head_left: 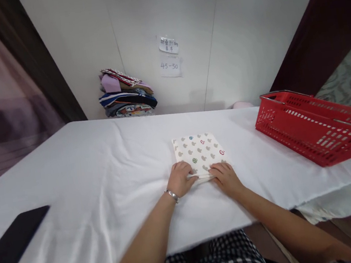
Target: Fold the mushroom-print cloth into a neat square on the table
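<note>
A folded cream cloth (pixel 199 152) printed with small grey, red and green shapes lies flat on the white table (pixel 102 168). My left hand (pixel 181 178), with a silver bracelet on the wrist, grips the cloth's near left corner. My right hand (pixel 225 177) rests on the near right edge, fingers curled over it. Both hands sit side by side at the cloth's near edge.
A red plastic basket (pixel 318 126) stands at the table's right end. A stack of folded clothes (pixel 126 92) sits against the back wall, below two paper notes (pixel 169 56). A black phone (pixel 11 243) lies at the near left.
</note>
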### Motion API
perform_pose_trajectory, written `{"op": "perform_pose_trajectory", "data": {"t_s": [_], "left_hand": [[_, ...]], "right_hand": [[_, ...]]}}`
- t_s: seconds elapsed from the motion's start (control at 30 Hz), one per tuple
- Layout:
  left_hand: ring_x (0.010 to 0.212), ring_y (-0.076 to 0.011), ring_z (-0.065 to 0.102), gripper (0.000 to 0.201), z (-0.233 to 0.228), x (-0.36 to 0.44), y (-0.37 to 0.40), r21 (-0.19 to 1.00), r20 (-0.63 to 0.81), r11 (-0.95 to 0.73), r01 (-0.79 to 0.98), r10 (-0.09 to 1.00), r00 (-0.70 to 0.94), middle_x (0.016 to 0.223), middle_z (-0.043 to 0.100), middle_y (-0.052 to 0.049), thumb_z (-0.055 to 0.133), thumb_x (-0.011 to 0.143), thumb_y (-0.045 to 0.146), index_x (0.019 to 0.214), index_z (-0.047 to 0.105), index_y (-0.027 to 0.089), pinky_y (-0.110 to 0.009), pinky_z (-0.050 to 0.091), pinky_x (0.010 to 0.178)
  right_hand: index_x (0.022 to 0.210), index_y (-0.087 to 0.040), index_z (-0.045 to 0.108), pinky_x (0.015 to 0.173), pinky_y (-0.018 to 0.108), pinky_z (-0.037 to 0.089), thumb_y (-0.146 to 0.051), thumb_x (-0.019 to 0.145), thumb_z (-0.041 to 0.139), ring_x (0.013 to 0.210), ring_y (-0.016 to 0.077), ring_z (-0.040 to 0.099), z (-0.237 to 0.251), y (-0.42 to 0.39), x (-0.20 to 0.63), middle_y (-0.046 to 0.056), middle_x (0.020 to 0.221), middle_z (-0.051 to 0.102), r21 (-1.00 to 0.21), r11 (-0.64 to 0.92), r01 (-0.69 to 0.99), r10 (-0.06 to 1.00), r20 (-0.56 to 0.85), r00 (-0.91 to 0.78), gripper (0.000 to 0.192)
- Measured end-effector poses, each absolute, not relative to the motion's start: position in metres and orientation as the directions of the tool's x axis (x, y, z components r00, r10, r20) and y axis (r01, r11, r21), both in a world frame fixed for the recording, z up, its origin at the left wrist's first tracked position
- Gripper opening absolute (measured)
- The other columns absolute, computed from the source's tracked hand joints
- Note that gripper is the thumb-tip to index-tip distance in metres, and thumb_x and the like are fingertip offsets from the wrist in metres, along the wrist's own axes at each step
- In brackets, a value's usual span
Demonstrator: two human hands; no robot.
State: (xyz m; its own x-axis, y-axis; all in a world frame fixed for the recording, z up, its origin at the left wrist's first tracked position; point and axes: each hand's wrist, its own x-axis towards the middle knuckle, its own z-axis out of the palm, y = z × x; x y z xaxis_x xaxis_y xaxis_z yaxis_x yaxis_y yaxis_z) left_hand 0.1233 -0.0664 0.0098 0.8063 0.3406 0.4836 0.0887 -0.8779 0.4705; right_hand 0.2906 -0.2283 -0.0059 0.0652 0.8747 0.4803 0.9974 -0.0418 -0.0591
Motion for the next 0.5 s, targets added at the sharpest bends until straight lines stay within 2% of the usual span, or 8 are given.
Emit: {"op": "perform_pose_trajectory", "data": {"t_s": [0.13,0.23,0.33,0.43,0.5], "left_hand": [[0.092,-0.0189,0.052,0.018,0.007,0.123,-0.065,0.49,0.523,-0.87,0.042,0.332,0.785,0.091,0.06,-0.003,0.066,0.074,0.034,0.084,0.058,0.021,-0.036,0.038,0.086],[0.093,-0.0189,0.052,0.019,0.002,0.124,-0.063,0.505,0.542,-0.863,0.015,0.33,0.773,0.096,0.061,-0.004,0.064,0.075,0.033,0.09,0.061,0.023,-0.035,0.041,0.083],[0.091,-0.0187,0.053,0.014,-0.003,0.125,-0.06,0.537,0.51,-0.843,0.042,0.363,0.78,0.091,0.062,-0.004,0.062,0.076,0.031,0.087,0.063,0.022,-0.034,0.043,0.082],[0.087,-0.0183,0.053,0.01,-0.007,0.127,-0.058,0.56,0.431,-0.821,0.109,0.401,0.808,0.084,0.063,-0.003,0.06,0.077,0.027,0.083,0.064,0.021,-0.032,0.044,0.079],[0.084,-0.0176,0.053,0.008,-0.008,0.128,-0.058,0.567,0.364,-0.807,0.165,0.426,0.828,0.08,0.063,-0.003,0.058,0.077,0.026,0.078,0.064,0.021,-0.03,0.044,0.076]], "right_hand": [[0.098,-0.021,0.062,0.089,0.037,0.032,-0.017,0.086,0.048,0.101,0.0198,0.051,-0.005,-0.223,0.317,0.006,0.108,0.061,-0.031,-0.056,0.998,0.89,0.452,0.064,0.019],[0.098,-0.02,0.062,0.091,0.039,0.032,-0.014,0.083,0.047,0.104,0.0214,0.051,-0.004,-0.216,0.35,0.008,0.111,0.061,-0.061,-0.18,0.982,0.872,0.452,0.188,0.022],[0.102,-0.018,0.06,0.095,0.043,0.03,-0.008,0.076,0.044,0.11,0.0231,0.05,0.0,-0.21,0.363,0.009,0.115,0.059,-0.109,-0.25,0.962,0.864,0.425,0.272,0.032],[0.108,-0.019,0.057,0.099,0.046,0.027,-0.006,0.073,0.04,0.115,0.024,0.047,0.009,-0.205,0.339,0.008,0.119,0.058,-0.15,-0.221,0.964,0.883,0.388,0.263,0.041],[0.116,-0.021,0.053,0.101,0.046,0.026,-0.013,0.076,0.042,0.116,0.0234,0.047,0.015,-0.203,0.311,0.007,0.122,0.056,-0.179,-0.152,0.972,0.903,0.374,0.21,0.042]]}}
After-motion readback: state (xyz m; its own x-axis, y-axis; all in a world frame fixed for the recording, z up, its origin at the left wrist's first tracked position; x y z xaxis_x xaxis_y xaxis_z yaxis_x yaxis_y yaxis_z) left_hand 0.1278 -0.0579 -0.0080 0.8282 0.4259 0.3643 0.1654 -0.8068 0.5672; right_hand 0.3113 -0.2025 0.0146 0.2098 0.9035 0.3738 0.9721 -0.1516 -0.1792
